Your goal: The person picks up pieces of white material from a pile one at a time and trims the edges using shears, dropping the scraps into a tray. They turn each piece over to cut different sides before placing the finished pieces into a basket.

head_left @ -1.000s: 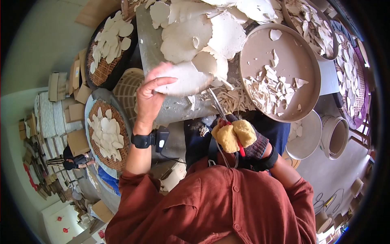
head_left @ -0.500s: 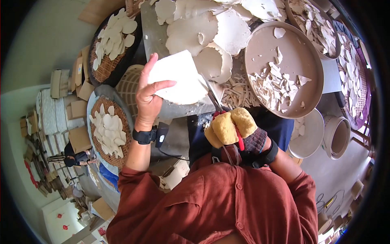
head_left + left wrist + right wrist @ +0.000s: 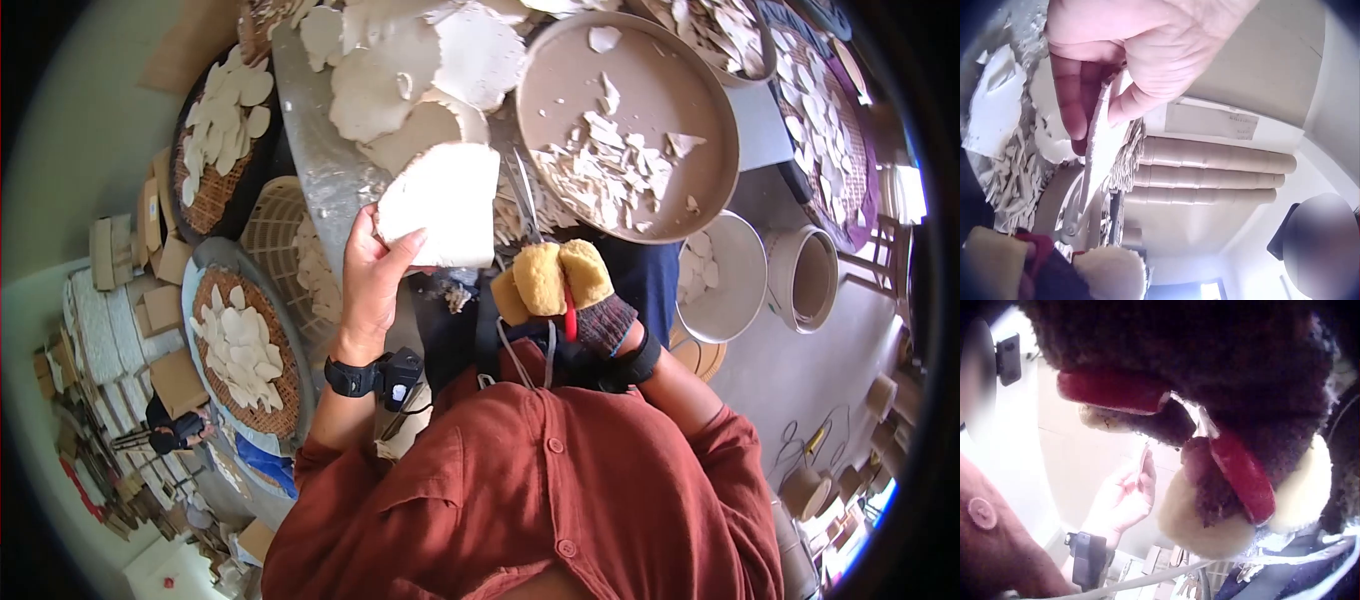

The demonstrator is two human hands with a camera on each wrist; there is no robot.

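Observation:
My bare left hand (image 3: 372, 275) pinches a flat, off-white brittle-looking sheet (image 3: 440, 205) between thumb and fingers. The sheet has a straight right side and a curved upper left edge; it appears nearly edge-on in the left wrist view. My right hand (image 3: 608, 322) wears a dark knitted glove with thick yellow foam-like pads (image 3: 540, 280) around the fingers. It grips red-handled scissors (image 3: 527, 200), whose blades point up beside the sheet's right edge. In the right wrist view the red handles (image 3: 1244, 475) stand spread apart.
Larger pale sheets (image 3: 385, 90) lie stacked on the metal table (image 3: 320, 150). A round tray (image 3: 650, 60) holds white scraps, with more scraps under the scissors. Woven trays of oval pieces (image 3: 238, 345) stand left. A white bucket (image 3: 735, 290) sits right; another person (image 3: 175, 430) is far left.
The left hand has turned the sheet and brought it lower, its straight side now toward the scissors. The right hand keeps holding the scissors. The whole head view has shifted, with the table further left.

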